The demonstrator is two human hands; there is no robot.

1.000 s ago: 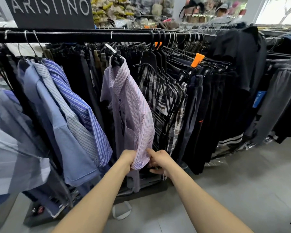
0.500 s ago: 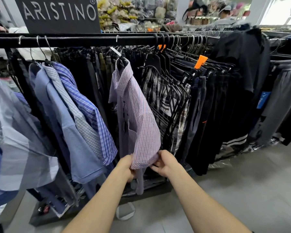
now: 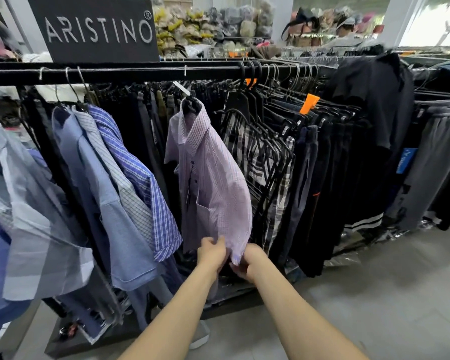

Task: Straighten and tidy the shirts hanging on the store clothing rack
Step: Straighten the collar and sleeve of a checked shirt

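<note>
Since the earlier frames both hands have closed in on the sleeve hem and drawn nearer together; the left hand [image 3: 211, 252], which sat beside the cuff, now has its fingers curled over the fabric edge, and the right hand [image 3: 250, 261] has tucked under the hem from the other side. Both are grasping cloth, though the right hand's fingertips are hidden beneath the sleeve, so how tightly they pinch is hard to say.

The thing in hand is a pale lilac fine-checked short-sleeved cotton shirt [image 3: 213, 183], hanging from a black plastic hanger [image 3: 191, 103] on the black metal rack rail [image 3: 140, 72], roughly at mid-rail. It hangs with a gap on either side, between a group of blue checked and plain blue shirts [image 3: 130, 178] to its left and a bunch of empty black wire hangers [image 3: 260, 152] over a black-and-white plaid garment to its right.

The shirt looks light, thin and limp: it likely follows any tug, swings on its hook and creases easily. The hem of the sleeve is a sound hold for pulling it flat; the shoulders at the hanger would probably serve better for squaring the whole garment. A hard pull risks sliding it off the hanger.
</note>
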